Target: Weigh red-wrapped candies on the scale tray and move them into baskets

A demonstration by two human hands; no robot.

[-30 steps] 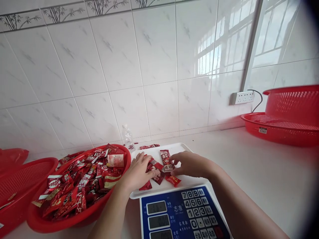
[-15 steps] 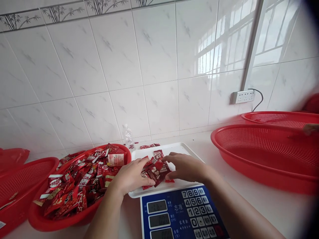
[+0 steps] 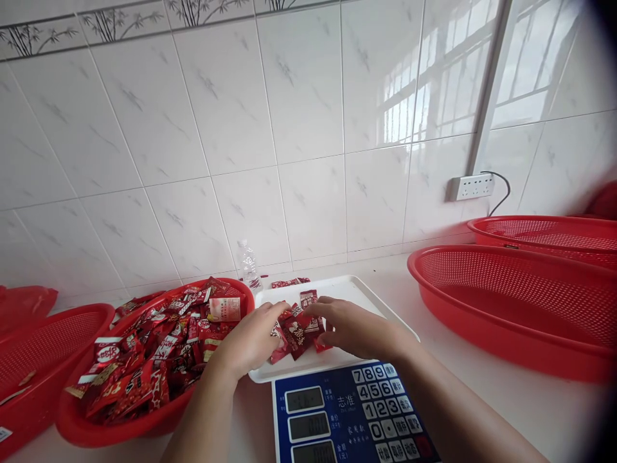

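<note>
Several red snack packets point(image 3: 299, 334) lie bunched on the white tray point(image 3: 361, 289) of a blue digital scale point(image 3: 347, 411). My left hand point(image 3: 258, 337) is curled round the left side of the bunch, fingers gripping packets. From the right, my right hand point(image 3: 344, 325) closes on the same packets, its fingertips on top and its thumb at their near side. Both hands are over the tray. To the left, a red basket point(image 3: 67, 411) is heaped with similar packets.
A clear bottle point(image 3: 248, 263) stands by the tiled wall, with a loose packet point(image 3: 290, 282) behind the tray. Large red baskets point(image 3: 506, 321) stand at the right, another point(image 3: 53, 341) at the far left. A power strip point(image 3: 475, 187) is on the wall.
Both hands have drawn slightly inward round the packets, which are now bunched closer together. The hand over the far right basket has gone from view.
</note>
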